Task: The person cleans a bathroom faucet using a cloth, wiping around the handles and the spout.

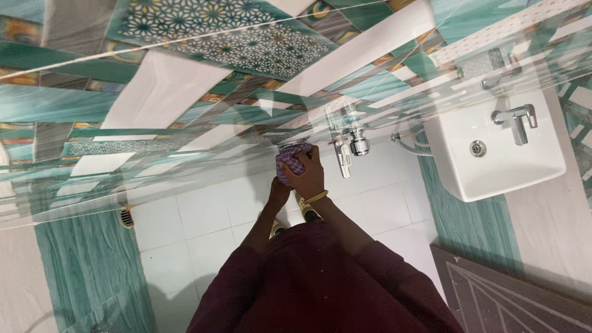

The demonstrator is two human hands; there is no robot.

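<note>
Nearest to us: dark maroon sleeves (320, 283) fill the lower frame, both arms reaching forward together.

Our right hand (306, 174), a gold bangle (313, 198) at the wrist, is clamped over a checked purple cloth (287, 161), pressing it against a chrome wall fitting (295, 147). Our left hand (279, 188) sits just beneath and touching the right; its fingers are mostly hidden, so we cannot tell whether it grips the cloth or only braces.

Just beside the cloth: two chrome taps (348, 148) on the patterned teal and white tiled wall (185, 92).

Below the hands: white floor tiles (197, 216), with a small drain (126, 217) near the wall.

Farther off: a white washbasin (493, 166) with its own chrome tap (517, 118). A dark door (512, 296) stands in the corner.
</note>
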